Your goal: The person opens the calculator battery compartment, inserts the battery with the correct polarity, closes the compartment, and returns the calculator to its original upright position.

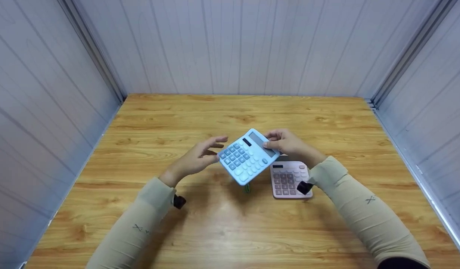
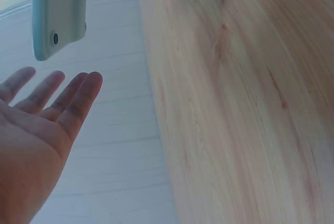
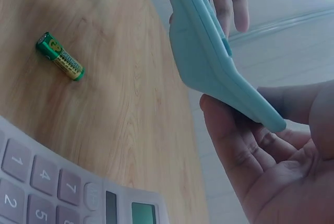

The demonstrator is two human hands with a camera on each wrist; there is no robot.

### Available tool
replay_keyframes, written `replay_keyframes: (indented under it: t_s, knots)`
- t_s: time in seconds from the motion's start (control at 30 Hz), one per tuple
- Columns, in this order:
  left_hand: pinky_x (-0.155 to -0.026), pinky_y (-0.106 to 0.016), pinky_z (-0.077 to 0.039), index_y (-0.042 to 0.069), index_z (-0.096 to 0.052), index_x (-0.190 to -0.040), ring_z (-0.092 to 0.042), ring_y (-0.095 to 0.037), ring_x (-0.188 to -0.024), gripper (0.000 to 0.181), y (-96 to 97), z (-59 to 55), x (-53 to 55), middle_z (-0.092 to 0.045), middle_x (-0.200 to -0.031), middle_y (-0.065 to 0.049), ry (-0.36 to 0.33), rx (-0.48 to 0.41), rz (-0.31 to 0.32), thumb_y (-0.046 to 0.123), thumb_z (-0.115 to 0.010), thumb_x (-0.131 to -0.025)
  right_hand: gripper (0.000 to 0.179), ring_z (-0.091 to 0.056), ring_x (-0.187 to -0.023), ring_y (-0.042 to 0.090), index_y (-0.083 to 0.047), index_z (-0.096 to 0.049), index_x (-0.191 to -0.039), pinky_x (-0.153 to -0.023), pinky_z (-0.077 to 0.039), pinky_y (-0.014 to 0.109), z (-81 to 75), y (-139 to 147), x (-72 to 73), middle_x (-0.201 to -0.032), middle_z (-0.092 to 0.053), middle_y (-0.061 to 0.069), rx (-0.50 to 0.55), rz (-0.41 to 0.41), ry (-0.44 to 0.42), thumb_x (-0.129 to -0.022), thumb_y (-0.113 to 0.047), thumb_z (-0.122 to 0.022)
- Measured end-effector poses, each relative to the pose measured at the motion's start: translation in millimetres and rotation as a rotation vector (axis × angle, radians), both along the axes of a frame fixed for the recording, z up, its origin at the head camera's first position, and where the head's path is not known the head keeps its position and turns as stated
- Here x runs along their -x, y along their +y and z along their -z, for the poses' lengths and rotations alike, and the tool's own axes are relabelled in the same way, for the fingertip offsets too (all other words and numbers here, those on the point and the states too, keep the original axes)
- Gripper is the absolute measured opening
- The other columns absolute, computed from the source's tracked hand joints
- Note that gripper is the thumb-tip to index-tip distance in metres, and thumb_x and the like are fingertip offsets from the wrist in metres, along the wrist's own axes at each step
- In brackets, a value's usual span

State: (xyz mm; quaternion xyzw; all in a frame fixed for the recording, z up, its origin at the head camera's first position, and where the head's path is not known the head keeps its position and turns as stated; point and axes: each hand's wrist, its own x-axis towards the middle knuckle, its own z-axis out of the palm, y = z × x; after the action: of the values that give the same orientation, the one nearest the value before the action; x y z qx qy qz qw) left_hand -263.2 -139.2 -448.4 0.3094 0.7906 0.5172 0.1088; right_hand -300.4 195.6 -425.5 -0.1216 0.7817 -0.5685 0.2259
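A light blue calculator [image 1: 248, 157] is held up over the table, tilted, its keys facing the head camera. My right hand [image 1: 289, 144] pinches its display end, thumb on the front and fingers behind, as the right wrist view also shows with the calculator [image 3: 203, 51] edge-on. At the opposite end my left hand [image 1: 196, 158] has its fingers spread, thumb close to the corner. In the left wrist view this hand [image 2: 36, 135] is palm up, with a gap below the calculator [image 2: 57, 15]. A pink calculator [image 1: 289, 179] lies beneath my right wrist.
A green and gold battery [image 3: 60, 57] lies on the wooden table [image 1: 159, 123], mostly hidden by the blue calculator in the head view. Pale panelled walls [image 1: 222, 45] enclose the table at the back and both sides.
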Motion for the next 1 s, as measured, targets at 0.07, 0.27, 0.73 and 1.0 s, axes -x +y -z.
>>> replay_keyframes:
  t_s: [0.07, 0.27, 0.73, 1.0]
  knots:
    - [-0.125, -0.058, -0.043, 0.005, -0.04, -0.166, -0.044, -0.043, -0.156, 0.073, 1.6, 1.3, -1.1, -0.043, -0.171, -0.016, 0.058, 0.039, 0.02, 0.007, -0.065, -0.098, 0.032, -0.074, -0.076, 0.007, 0.013, -0.062, -0.133, -0.068, -0.063, 0.019, -0.4, 2.6, 0.6, -0.089, -0.077, -0.005, 0.007, 0.01, -0.005, -0.106, -0.004, -0.062]
    - [-0.128, -0.054, -0.042, 0.007, -0.045, -0.164, -0.046, -0.036, -0.155, 0.087, 14.6, 3.0, -6.3, -0.048, -0.166, -0.016, 0.406, 0.262, -0.01, 0.026, -0.089, -0.091, 0.033, -0.074, -0.078, 0.007, 0.014, -0.062, -0.134, -0.07, -0.063, 0.019, 1.1, 8.7, 1.6, -0.092, -0.078, -0.004, 0.011, 0.031, -0.021, -0.106, -0.003, -0.06]
    - [-0.121, -0.049, -0.051, 0.004, -0.055, -0.155, -0.058, -0.035, -0.146, 0.064, 31.3, 10.6, -15.9, -0.061, -0.155, -0.017, 0.875, 0.48, 0.014, 0.023, -0.082, -0.1, 0.041, -0.076, -0.078, 0.008, 0.016, -0.06, -0.14, -0.073, -0.065, 0.021, 9.1, 7.9, -4.7, -0.092, -0.079, -0.002, 0.065, 0.087, -0.12, -0.107, -0.008, -0.062]
    - [-0.117, -0.047, -0.055, 0.006, -0.059, -0.153, -0.063, -0.033, -0.142, 0.052, 32.5, 12.4, -17.6, -0.065, -0.151, -0.015, 0.964, 0.457, 0.035, 0.016, -0.075, -0.104, 0.042, -0.077, -0.076, 0.008, 0.014, -0.061, -0.141, -0.073, -0.065, 0.022, 9.4, 4.5, -7.8, -0.09, -0.08, -0.001, 0.112, 0.128, -0.171, -0.106, -0.008, -0.063]
